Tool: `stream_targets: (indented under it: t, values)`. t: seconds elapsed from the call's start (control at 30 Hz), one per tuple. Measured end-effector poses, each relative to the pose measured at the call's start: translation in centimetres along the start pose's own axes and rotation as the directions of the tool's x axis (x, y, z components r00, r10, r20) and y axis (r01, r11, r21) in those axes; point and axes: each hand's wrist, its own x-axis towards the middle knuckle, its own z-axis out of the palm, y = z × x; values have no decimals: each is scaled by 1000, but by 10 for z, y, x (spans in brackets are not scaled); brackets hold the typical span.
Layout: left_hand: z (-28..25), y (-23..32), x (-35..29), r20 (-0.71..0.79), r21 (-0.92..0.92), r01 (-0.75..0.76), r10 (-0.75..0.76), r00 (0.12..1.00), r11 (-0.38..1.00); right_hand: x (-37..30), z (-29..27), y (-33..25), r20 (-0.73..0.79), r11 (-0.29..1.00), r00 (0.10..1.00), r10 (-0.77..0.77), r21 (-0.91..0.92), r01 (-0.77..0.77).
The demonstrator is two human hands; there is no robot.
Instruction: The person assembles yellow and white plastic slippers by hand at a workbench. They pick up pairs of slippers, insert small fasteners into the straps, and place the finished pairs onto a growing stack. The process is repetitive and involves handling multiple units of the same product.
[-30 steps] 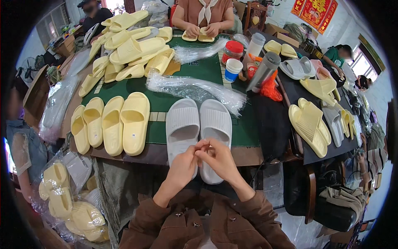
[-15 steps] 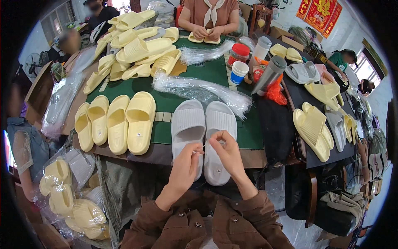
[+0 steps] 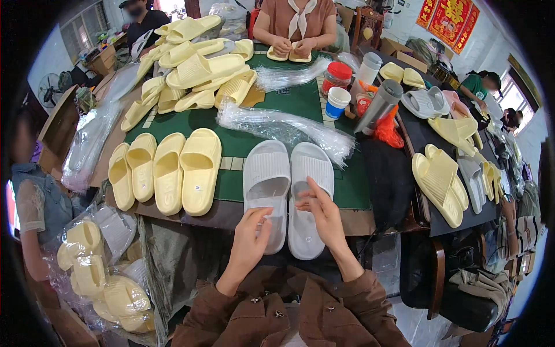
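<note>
A pair of grey slide slippers stands at the table's near edge, the left slipper [image 3: 266,168] beside the right slipper [image 3: 312,168]. My left hand [image 3: 247,242] hovers over the heel part of the left one, its thumb and fingers loosely apart. Over the right one is my right hand [image 3: 325,218], fingers spread and nothing visible in them. Two pairs of yellow slide slippers [image 3: 168,173] stand in a row to the left. Beyond the grey pair lies a bundle of clear plastic strands [image 3: 283,128].
A heap of yellow slippers [image 3: 202,72] covers the table's far left. Right of centre stand a white-and-blue tub [image 3: 336,104], a red-lidded jar [image 3: 336,76] and a grey flask [image 3: 380,106]. Across the table a person [image 3: 298,26] handles yellow slippers. Bagged slippers [image 3: 101,272] hang at lower left.
My hands have parted from a pinch around a thin strand between them. Their fingers have loosened, and the strand no longer shows. The whole view has shifted slightly.
</note>
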Motion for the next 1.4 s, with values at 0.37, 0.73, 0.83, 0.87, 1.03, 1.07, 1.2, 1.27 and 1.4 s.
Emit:
stream_targets:
  t: [0.37, 0.73, 0.83, 0.87, 1.03, 1.07, 1.2, 1.27, 1.4]
  values:
    - [5, -13, 19, 87, 194, 32, -50, 995, 981, -15, -9, -19, -39, 952, 977, 211, -218, -215]
    - [19, -28, 36, 72, 473, -288, 290, 954, 833, -11, -16, -8, 25, 878, 986, 165, -460, -135]
    - [27, -35, 37, 59, 482, -288, 297, 953, 828, -8, -13, -7, 3, 897, 994, 106, -431, -95]
    - [28, -38, 39, 55, 500, -294, 309, 949, 814, -6, -11, -10, 11, 892, 993, 113, -442, -97]
    - [29, -40, 57, 65, 501, -253, 255, 965, 828, 9, -10, -7, 110, 898, 970, 216, -411, -154]
    - [29, -36, 61, 88, 484, -205, 186, 979, 851, 12, -9, 3, 84, 912, 986, 141, -399, -97]
    - [26, -38, 72, 143, 454, -113, 53, 988, 884, 30, -6, 17, 60, 726, 993, -99, -678, 114]
    - [26, -40, 78, 174, 426, -106, 33, 984, 899, 35, -6, 30, 52, 623, 988, -146, -771, 132]
    - [20, -41, 83, 268, 348, -71, -27, 963, 935, 49, -6, 47, 22, 618, 1000, 7, -786, 13]
